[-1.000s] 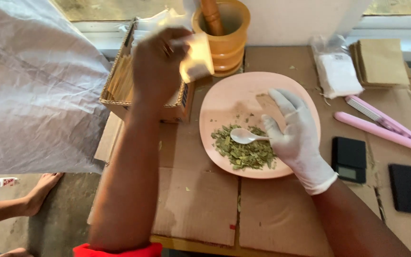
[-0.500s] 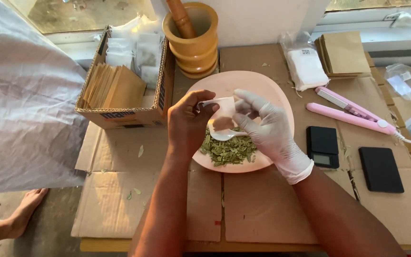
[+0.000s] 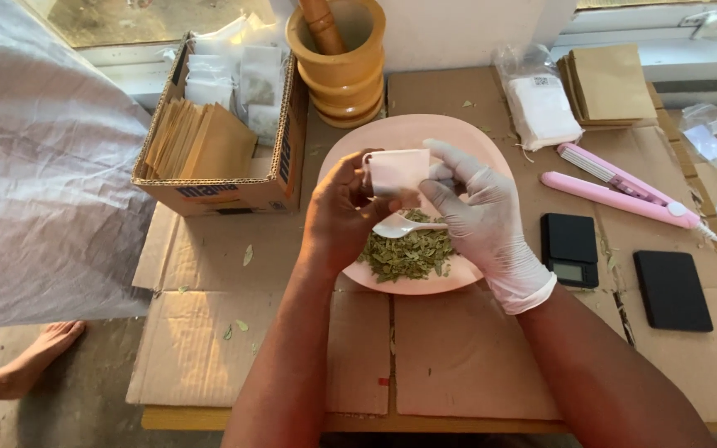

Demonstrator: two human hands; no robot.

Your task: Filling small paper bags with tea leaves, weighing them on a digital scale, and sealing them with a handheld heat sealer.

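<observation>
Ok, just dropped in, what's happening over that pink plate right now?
A person holds a small white paper sachet above the round pink plate with both hands: the bare left hand grips its left edge, the white-gloved right hand pinches its right side. On the plate lie a heap of dried green leaves and a white plastic spoon. A wooden mortar with pestle and a cardboard box of brown envelopes stand behind.

Leaves (image 3: 410, 254) on plate (image 3: 392, 137), box (image 3: 234, 187) left, scale (image 3: 569, 249) right
</observation>
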